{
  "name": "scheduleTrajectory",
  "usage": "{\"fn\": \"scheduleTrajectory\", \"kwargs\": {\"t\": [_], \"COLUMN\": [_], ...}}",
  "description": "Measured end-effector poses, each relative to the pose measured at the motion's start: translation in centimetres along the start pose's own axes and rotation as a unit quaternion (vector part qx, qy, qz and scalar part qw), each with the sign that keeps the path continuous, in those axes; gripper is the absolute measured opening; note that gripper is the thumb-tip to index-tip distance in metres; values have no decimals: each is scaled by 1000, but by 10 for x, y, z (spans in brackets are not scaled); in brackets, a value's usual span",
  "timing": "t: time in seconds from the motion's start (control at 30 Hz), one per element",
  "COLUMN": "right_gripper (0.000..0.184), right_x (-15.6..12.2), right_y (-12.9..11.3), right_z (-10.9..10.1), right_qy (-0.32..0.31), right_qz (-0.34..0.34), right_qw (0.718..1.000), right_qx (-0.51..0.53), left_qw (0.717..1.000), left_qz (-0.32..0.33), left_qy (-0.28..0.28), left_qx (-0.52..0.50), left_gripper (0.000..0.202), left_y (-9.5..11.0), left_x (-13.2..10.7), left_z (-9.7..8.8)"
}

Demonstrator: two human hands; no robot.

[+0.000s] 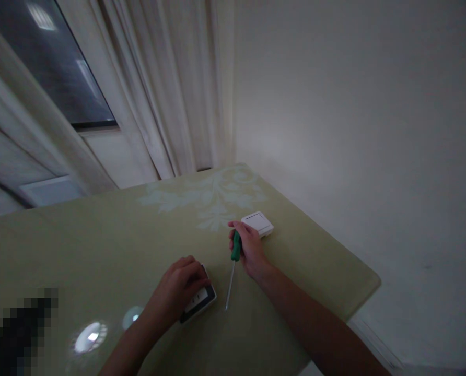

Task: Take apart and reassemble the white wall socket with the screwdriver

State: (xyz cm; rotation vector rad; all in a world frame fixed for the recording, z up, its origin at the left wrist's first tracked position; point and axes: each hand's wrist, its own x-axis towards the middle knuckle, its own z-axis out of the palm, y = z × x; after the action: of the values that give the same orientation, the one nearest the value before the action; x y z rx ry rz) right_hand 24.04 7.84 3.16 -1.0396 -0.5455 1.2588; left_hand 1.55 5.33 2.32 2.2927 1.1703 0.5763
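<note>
My left hand rests closed over a small dark-edged device with a white face, pressing it onto the green table. My right hand grips the green handle of a screwdriver. Its metal shaft points down toward me, with the tip near the table just right of the device. A white square switch plate lies flat just beyond my right hand.
The table's right edge and near right corner are close to my right forearm. A white wall rises on the right. Curtains and a dark window stand behind the table. A pixelated dark patch sits at the lower left.
</note>
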Motion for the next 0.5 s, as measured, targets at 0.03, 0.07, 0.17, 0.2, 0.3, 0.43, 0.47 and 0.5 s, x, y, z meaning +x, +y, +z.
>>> {"fn": "scheduleTrajectory", "kwargs": {"t": [0.03,0.07,0.17,0.2,0.3,0.43,0.47,0.5], "right_gripper": [46,47,47,47,46,42,41,41], "right_x": [0,1,0,0,0,1,1,1], "right_y": [0,0,1,1,0,-6,-8,-10], "right_z": [0,0,0,0,0,-1,-1,-2], "right_qy": [0,0,-1,-2,-3,6,13,20], "right_qz": [-1,-2,-6,-8,-17,-63,-85,-111], "right_qw": [1000,1000,1000,1000,1000,998,996,993], "right_qx": [0,-1,-3,-4,-11,-22,-24,-27], "left_qw": [1000,1000,998,997,994,989,989,990], "left_qz": [7,16,48,60,96,119,107,86], "left_qy": [3,6,22,28,41,69,81,93], "left_qx": [3,6,20,25,39,58,61,61], "left_gripper": [19,19,20,21,32,28,24,32], "left_y": [-1,-3,-8,-9,-10,-6,-6,-7], "left_x": [0,0,-2,-2,-7,-23,-29,-36], "left_z": [1,2,6,7,8,7,8,9]}}
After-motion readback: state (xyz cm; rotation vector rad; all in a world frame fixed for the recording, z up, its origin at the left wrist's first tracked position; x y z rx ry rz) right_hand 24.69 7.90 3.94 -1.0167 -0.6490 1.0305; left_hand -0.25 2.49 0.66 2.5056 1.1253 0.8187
